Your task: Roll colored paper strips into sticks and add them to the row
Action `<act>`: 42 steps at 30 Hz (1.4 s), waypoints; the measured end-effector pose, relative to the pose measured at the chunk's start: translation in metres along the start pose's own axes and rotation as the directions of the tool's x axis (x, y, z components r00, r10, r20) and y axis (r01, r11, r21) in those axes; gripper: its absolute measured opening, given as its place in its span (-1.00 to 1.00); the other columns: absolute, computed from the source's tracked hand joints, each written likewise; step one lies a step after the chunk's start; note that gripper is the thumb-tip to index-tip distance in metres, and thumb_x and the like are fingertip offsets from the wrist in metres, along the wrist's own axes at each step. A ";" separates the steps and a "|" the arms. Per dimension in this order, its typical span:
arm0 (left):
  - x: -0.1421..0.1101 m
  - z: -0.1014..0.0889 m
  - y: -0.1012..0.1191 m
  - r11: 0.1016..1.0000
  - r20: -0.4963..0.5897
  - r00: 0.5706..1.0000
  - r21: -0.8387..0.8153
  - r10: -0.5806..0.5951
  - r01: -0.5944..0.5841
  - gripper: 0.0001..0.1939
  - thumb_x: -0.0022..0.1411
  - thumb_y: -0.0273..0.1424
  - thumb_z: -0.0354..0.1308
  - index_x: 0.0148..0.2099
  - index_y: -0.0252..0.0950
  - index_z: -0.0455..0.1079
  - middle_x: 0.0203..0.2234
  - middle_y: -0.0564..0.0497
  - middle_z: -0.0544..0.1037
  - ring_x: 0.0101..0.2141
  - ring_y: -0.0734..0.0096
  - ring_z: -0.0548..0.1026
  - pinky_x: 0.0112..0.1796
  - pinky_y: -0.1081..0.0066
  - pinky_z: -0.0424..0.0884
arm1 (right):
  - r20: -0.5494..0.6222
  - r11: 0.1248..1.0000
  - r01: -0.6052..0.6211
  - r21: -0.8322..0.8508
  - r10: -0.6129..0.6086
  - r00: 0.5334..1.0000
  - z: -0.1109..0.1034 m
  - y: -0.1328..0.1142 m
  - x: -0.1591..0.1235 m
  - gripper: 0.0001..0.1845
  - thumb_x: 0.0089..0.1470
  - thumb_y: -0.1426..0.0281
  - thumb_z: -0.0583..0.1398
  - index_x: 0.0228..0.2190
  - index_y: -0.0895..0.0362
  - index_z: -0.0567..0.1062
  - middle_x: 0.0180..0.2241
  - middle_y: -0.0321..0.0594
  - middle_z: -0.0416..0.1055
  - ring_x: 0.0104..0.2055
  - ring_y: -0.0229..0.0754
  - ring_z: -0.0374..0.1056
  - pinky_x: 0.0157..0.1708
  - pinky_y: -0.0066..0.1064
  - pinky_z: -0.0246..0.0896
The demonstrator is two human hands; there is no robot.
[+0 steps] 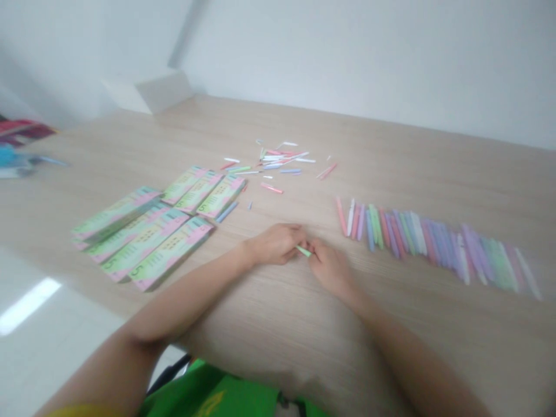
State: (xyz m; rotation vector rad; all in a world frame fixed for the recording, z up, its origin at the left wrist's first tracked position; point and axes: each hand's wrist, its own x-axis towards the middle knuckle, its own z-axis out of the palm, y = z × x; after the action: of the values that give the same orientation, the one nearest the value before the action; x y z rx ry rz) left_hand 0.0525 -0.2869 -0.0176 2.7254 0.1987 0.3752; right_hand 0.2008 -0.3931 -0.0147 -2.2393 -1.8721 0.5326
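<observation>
Over the middle of the table, my left hand (281,244) is closed around a slim light green pen (303,251), and most of that pen is hidden by the fingers. Close against it, my right hand (330,263) pinches at the pen's lower right end. To the right lies a long row of pastel pens (408,234) in pink, white, purple, blue and green, side by side. Beyond my hands is a loose scatter of pen parts (282,159), too blurred to tell apart one by one.
Several green and pink printed boxes (145,249) lie in two groups on the left of the wooden table (269,324). A blue pen piece (226,212) rests beside them. At the back left stands a white box-like object (165,91); red and blue items (17,156) sit at the far left.
</observation>
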 end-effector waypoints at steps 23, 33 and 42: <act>0.004 -0.008 0.012 0.974 -0.150 0.983 0.184 -0.107 0.134 -0.39 0.01 -0.08 0.30 -0.04 -0.41 0.29 0.05 -0.36 0.32 0.18 -0.07 0.12 0.07 0.01 0.27 | -0.014 0.984 -0.008 -0.177 0.005 1.000 0.004 -0.001 -0.001 -0.77 0.14 0.42 0.00 -0.17 0.12 0.36 -0.38 -0.14 0.53 -0.32 -0.08 0.48 -0.46 -0.38 -0.04; 0.000 -0.005 0.026 0.921 0.024 0.965 0.307 -0.261 0.242 -0.87 0.27 -0.42 0.08 -0.26 -0.36 0.43 -0.28 -0.14 0.52 0.08 0.14 0.31 0.05 0.21 0.32 | 0.005 0.949 0.067 -0.307 -0.069 0.998 0.006 -0.002 -0.003 -0.76 0.12 0.45 0.02 -0.16 0.17 0.35 -0.43 -0.10 0.51 -0.35 -0.05 0.49 -0.45 -0.38 0.06; -0.004 -0.012 0.012 0.959 0.041 0.991 0.260 -0.126 0.111 -0.75 0.33 -0.35 -0.02 -0.13 -0.32 0.46 -0.06 -0.17 0.47 0.22 0.08 0.14 0.20 0.03 0.09 | -0.038 0.942 0.009 -0.334 -0.023 0.999 0.011 -0.003 -0.003 -0.79 0.13 0.45 0.02 -0.18 0.17 0.33 -0.46 -0.08 0.51 -0.37 -0.03 0.50 -0.44 -0.37 0.13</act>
State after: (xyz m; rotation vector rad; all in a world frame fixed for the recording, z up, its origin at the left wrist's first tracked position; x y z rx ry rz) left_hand 0.0466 -0.2946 -0.0029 2.9555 0.4206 0.2515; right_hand 0.1932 -0.3962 -0.0231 -2.4109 -2.0905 0.1708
